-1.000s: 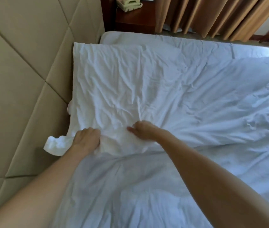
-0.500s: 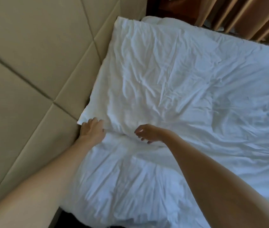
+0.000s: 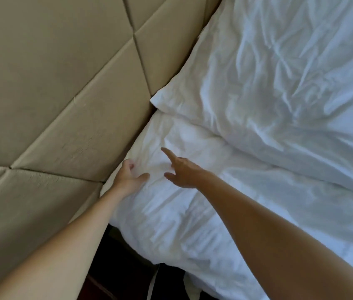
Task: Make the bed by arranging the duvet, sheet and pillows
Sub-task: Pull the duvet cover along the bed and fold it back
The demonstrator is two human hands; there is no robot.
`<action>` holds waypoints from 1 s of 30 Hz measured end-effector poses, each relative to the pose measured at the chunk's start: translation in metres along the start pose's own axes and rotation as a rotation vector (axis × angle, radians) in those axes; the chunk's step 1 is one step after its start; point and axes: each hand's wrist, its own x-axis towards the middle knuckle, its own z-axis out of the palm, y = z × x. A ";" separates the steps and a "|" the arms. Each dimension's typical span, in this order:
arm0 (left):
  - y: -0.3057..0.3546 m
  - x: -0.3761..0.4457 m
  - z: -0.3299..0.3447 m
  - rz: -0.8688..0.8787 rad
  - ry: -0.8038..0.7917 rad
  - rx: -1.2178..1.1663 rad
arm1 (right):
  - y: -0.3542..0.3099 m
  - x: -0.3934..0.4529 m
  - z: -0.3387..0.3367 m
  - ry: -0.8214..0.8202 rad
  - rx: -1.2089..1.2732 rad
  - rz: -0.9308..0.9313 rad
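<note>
A white pillow (image 3: 247, 68) lies at the head of the bed, its near corner against the beige headboard (image 3: 58, 87). Below it spreads the crumpled white duvet (image 3: 193, 213). My left hand (image 3: 129, 176) sits at the duvet's top edge beside the headboard, fingers curled into the fabric and thumb stretched out on it. My right hand (image 3: 182, 169) is a little to the right, just over the duvet, with the index finger pointing straight towards the pillow and the other fingers loose. It holds nothing.
The padded headboard fills the left side. A dark gap (image 3: 132, 267) shows under the bed's near corner, where the duvet hangs over the edge. More wrinkled white bedding (image 3: 333, 148) runs off to the right.
Both hands have let go of the pillow's near edge and dropped to the duvet just below it. The pillow now lies flat against the headboard. The view has swung left and closer.
</note>
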 end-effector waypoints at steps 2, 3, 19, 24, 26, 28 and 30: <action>-0.014 0.008 0.005 -0.032 0.030 0.128 | -0.003 0.008 0.025 -0.012 -0.034 -0.010; -0.021 0.009 0.006 -0.071 0.028 0.232 | -0.003 0.010 0.035 -0.005 -0.059 -0.027; -0.057 -0.099 0.042 0.425 0.073 0.189 | -0.025 -0.021 0.016 0.278 0.509 0.215; -0.076 -0.100 0.028 0.115 -0.221 0.131 | -0.026 -0.046 -0.004 0.349 0.600 0.084; -0.064 -0.116 0.028 0.153 -0.141 0.366 | -0.032 -0.059 -0.005 0.403 0.699 0.092; -0.045 -0.140 0.022 0.158 0.014 0.361 | -0.037 -0.078 -0.004 0.355 0.812 0.120; -0.021 -0.172 0.011 0.108 0.114 0.153 | -0.043 -0.108 -0.001 0.231 0.774 0.085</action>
